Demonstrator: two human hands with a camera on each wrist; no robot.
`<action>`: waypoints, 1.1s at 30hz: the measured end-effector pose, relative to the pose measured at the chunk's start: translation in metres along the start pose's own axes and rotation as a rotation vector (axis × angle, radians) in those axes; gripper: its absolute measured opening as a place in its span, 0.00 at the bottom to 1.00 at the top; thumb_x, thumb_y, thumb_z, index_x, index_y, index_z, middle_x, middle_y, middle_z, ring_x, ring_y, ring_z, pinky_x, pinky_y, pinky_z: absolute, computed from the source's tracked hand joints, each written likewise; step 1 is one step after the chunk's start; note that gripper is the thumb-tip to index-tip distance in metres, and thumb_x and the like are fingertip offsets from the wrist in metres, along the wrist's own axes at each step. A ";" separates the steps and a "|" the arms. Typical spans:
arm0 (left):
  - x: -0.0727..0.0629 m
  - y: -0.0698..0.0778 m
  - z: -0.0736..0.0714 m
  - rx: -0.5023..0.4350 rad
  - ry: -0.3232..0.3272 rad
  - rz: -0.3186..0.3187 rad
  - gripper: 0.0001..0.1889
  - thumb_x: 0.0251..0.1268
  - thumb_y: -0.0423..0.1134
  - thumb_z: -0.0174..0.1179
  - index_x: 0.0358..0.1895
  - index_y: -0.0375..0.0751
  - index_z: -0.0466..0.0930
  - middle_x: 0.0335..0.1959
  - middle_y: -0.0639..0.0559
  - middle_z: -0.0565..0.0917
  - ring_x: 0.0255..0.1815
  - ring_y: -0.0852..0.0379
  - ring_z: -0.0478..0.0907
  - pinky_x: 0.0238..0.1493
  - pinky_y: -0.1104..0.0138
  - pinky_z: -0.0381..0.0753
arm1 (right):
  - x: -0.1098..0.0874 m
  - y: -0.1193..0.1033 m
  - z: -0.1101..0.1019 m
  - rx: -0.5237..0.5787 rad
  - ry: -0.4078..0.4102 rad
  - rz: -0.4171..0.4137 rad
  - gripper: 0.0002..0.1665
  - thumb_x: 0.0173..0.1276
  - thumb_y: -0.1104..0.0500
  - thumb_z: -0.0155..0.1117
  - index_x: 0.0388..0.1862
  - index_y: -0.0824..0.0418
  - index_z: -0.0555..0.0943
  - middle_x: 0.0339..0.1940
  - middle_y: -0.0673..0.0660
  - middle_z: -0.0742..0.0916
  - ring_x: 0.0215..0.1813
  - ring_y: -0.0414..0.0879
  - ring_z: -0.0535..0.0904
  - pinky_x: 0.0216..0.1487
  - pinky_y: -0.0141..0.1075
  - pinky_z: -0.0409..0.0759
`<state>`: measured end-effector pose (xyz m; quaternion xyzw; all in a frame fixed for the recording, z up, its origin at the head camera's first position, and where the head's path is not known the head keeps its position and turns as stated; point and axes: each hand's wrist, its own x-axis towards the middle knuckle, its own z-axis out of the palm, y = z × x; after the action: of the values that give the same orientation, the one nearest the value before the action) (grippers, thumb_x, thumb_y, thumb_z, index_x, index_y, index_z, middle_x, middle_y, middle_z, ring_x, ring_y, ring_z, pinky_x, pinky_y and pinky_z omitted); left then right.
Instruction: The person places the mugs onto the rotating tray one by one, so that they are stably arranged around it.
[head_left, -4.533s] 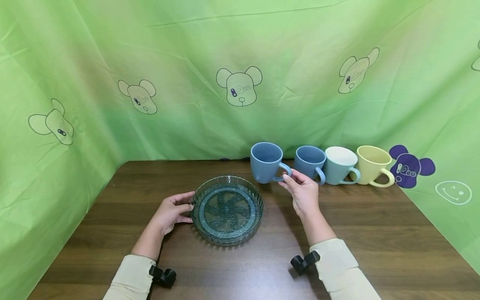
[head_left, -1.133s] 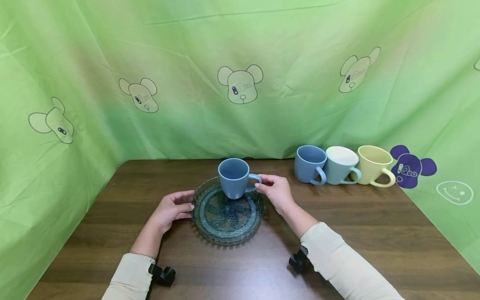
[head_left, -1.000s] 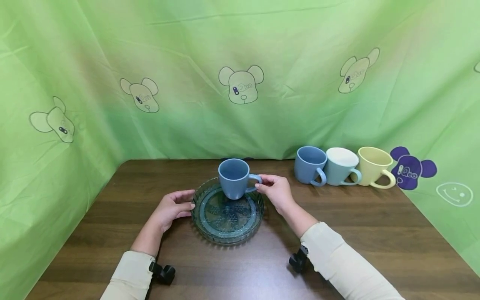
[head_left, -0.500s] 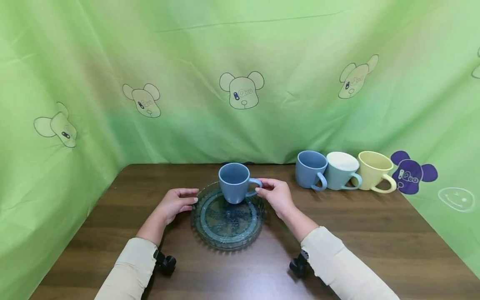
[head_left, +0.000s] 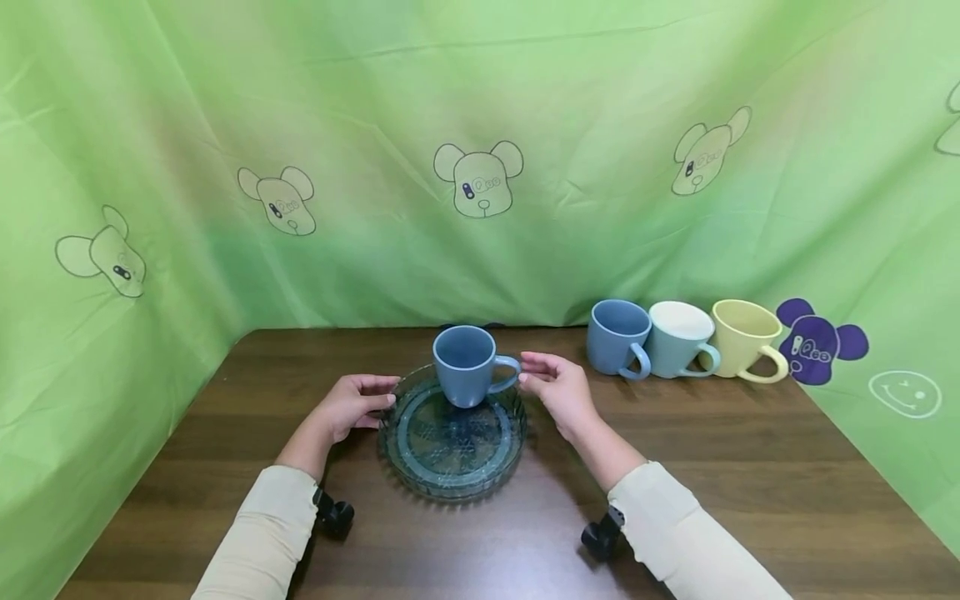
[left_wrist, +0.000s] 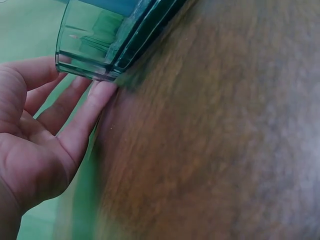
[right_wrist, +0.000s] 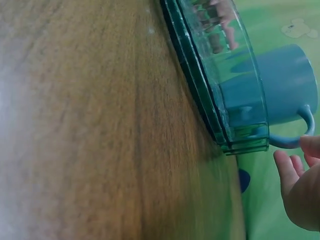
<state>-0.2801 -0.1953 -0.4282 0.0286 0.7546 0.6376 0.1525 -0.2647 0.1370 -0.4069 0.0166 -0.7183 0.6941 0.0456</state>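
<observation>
A blue mug [head_left: 463, 367] stands upright inside the round teal glass dish [head_left: 453, 483], toward its back rim, with its handle pointing right. Beside that handle is my right hand [head_left: 564, 400], fingers parted and fingertips very near it; the right wrist view shows the handle [right_wrist: 286, 142] next to the fingertips with no grip around it. My left hand [head_left: 343, 412] is at the dish's left side. In the left wrist view its fairly straight fingers touch the glass wall [left_wrist: 82, 62] near the base.
Along the back right of the wooden table [head_left: 720, 492] stand a second blue mug [head_left: 613, 342], a light teal mug with a white inside [head_left: 671, 350] and a yellow mug [head_left: 738, 346]. A green cloth [head_left: 360, 275] hangs behind the table.
The blue mug has moved left from the table's back into the dish. My right hand has since let go of its handle. My left hand has shifted slightly up along the dish's side.
</observation>
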 end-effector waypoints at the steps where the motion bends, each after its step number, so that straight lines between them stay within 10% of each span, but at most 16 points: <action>1: 0.000 0.000 0.000 -0.003 0.003 -0.002 0.21 0.65 0.31 0.62 0.62 0.34 0.77 0.58 0.41 0.79 0.44 0.58 0.81 0.35 0.63 0.85 | -0.001 -0.001 -0.002 0.001 0.003 -0.001 0.23 0.63 0.78 0.60 0.58 0.77 0.75 0.48 0.71 0.83 0.42 0.43 0.83 0.45 0.32 0.83; 33: -0.018 -0.003 0.004 -0.027 -0.001 -0.021 0.27 0.66 0.25 0.59 0.68 0.37 0.70 0.59 0.36 0.74 0.39 0.55 0.78 0.32 0.63 0.85 | -0.022 -0.002 -0.050 0.031 0.004 -0.064 0.24 0.64 0.76 0.62 0.59 0.79 0.73 0.41 0.48 0.85 0.41 0.37 0.83 0.44 0.34 0.84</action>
<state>-0.2620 -0.1966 -0.4283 0.0189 0.7461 0.6460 0.1598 -0.2407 0.1858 -0.4054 0.0386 -0.7063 0.7034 0.0690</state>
